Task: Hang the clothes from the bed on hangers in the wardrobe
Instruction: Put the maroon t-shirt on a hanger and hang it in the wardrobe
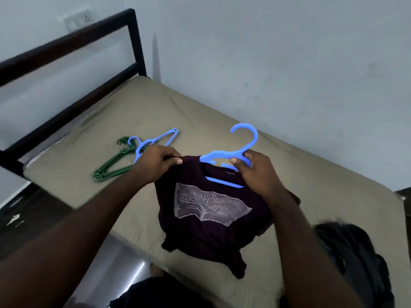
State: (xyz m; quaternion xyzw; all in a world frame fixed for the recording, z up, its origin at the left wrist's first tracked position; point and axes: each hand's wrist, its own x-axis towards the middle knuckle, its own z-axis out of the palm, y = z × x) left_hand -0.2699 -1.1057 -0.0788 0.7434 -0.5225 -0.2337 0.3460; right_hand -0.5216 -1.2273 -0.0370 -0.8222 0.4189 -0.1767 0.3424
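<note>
Head: left hand pinches T-shirt; right hand grips hanger.

Smooth blue plastic hanger, matt purple cloth shirt, dark metal bedframe

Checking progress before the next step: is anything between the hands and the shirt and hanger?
Nothing visible: the left hand already pinches the purple shirt at its shoulder, and the right hand grips the blue hanger in its neckline. No wardrobe is in view.
</note>
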